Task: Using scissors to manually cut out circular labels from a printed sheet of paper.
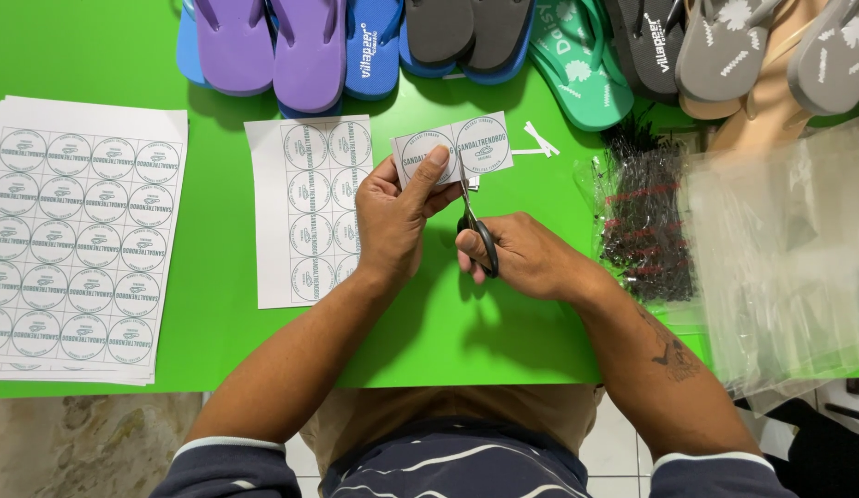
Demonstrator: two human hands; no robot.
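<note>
We pinch the small white paper strip of two round printed labels [454, 148] in our left hand [393, 221], its long axis running from 8 to 2 o'clock, while our right hand [522, 254], at 4 o'clock, grips black-handled scissors [476, 221] slightly parted between the labels.

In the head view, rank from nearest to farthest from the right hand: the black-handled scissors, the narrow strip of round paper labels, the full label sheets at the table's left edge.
1. Black-handled scissors, in the right hand.
2. Narrow label strip, past the left hand.
3. Full label sheets, far left.
</note>
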